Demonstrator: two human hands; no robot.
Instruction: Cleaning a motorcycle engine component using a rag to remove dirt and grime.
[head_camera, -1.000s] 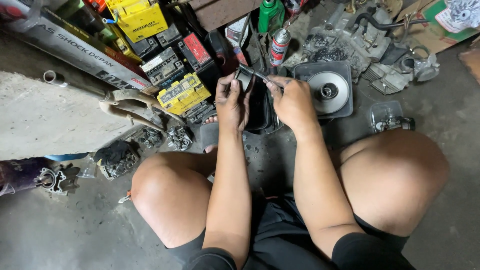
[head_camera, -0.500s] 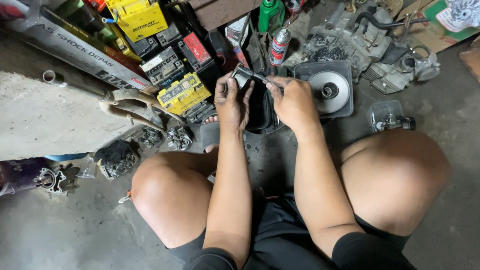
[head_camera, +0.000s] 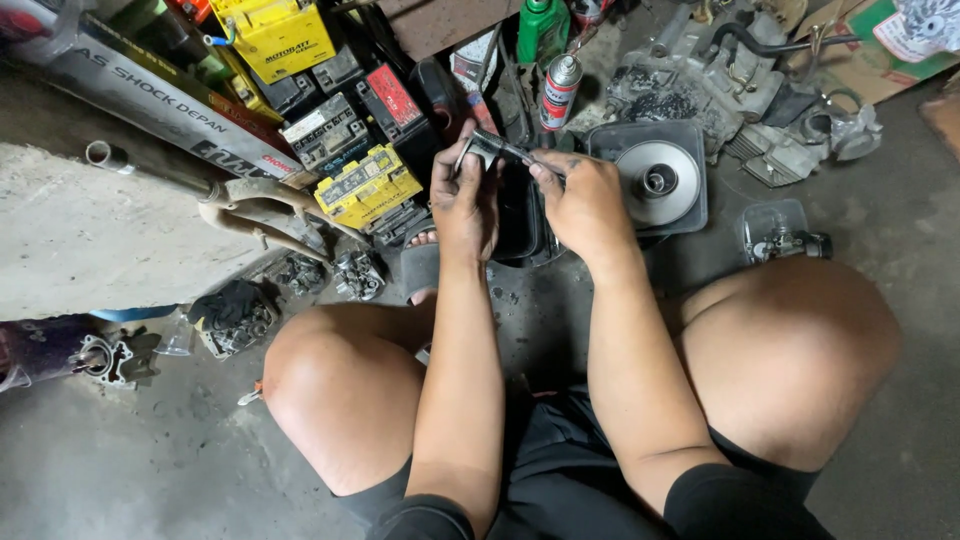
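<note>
Left hand (head_camera: 466, 205) clamped round a small metal part (head_camera: 480, 146), mostly hidden. Right hand (head_camera: 582, 200) pinching a thin tool (head_camera: 522, 154), tip obscured, above a black tray (head_camera: 520, 215).

Small grey metal part (head_camera: 480, 147), held aloft

The hands (head_camera: 520, 190) cover most of the small metal part (head_camera: 482, 145); its shape stays unclear.

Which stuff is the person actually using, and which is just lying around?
In use:
- small metal part, held by left hand
- thin tool, in right hand
- black tray underneath

Lying about:
- yellow batteries
- spray can
- green bottle
- round pulley
</note>
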